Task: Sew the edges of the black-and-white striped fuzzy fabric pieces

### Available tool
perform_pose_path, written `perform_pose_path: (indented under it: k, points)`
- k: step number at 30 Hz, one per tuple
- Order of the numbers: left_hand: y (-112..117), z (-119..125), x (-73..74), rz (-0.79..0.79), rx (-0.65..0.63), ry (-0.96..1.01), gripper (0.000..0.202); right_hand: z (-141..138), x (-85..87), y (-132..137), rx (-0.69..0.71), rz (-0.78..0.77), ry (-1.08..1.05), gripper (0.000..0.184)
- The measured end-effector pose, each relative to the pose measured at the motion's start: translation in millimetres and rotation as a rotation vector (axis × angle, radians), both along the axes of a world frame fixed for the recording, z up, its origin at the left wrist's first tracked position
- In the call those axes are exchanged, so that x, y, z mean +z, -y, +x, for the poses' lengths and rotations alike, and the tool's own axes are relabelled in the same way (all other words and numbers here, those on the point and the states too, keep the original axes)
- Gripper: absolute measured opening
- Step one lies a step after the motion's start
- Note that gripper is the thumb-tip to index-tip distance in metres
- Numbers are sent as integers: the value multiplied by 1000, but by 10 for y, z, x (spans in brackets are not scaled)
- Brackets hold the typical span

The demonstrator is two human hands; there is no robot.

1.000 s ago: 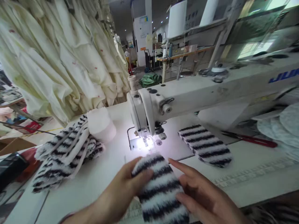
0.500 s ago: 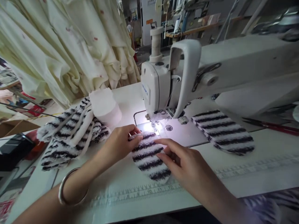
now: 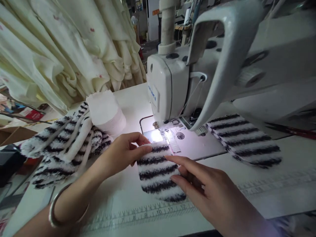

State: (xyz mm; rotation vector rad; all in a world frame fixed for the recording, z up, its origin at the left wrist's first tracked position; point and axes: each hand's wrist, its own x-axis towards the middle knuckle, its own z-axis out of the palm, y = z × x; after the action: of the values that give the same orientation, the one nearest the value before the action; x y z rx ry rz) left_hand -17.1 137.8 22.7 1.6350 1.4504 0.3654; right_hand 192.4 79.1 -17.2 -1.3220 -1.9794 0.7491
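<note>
An oval fluffy fabric piece (image 3: pixel 159 174) with black and white stripes lies on the table just in front of the sewing machine's lit needle area (image 3: pixel 163 133). My left hand (image 3: pixel 120 153) pinches its upper left edge between thumb and fingers. At the right edge is my right hand (image 3: pixel 206 186), with index fingertip and thumb tip on the fabric and the other fingers curled, partly hidden. The piece's top edge sits close to the presser foot; whether it touches cannot be made out. The sewing machine head (image 3: pixel 168 89) stands above and beyond both hands.
Striped fabric pieces (image 3: pixel 56 148) are heaped on the left beside a stack of white pieces (image 3: pixel 106 112). Another striped oval pile (image 3: pixel 244 140) lies right, near dark-bladed scissors (image 3: pixel 291 130). Cream garments (image 3: pixel 81 42) hang behind. A printed ruler (image 3: pixel 148 214) runs along the front.
The view has moved closer to the machine. The striped piece has shifted slightly toward me, away from the needle, and straightened a little, with both hands still on it.
</note>
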Motion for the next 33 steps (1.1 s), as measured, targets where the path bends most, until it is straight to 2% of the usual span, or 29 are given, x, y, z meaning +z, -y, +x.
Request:
perform_pose_path:
  k: [2,6,11,16,23,26,33]
  points:
    - [-20,1,-22,-4,0,-15,26,0,-12,-12,-5,26,54,29]
    - [-51,15,-135,144,-19,-172,19,-13,-104,-54,3,136,163,29]
    - [-21,34,-142,220,-39,-235,24,-19,-151,-21,-7,245,163,30]
    - [-13,39,-208,235,-49,-298,17,-48,-230,12,-29,360,281,31]
    - [-46,-10,-201,193,-41,-310,26,-89,-296,55,-14,477,326,40]
    - [-64,-8,-196,162,-35,-302,27,-94,-309,40,-8,479,310,41]
    - [-83,6,-222,203,-46,-315,27,-75,-341,5,-49,462,316,41]
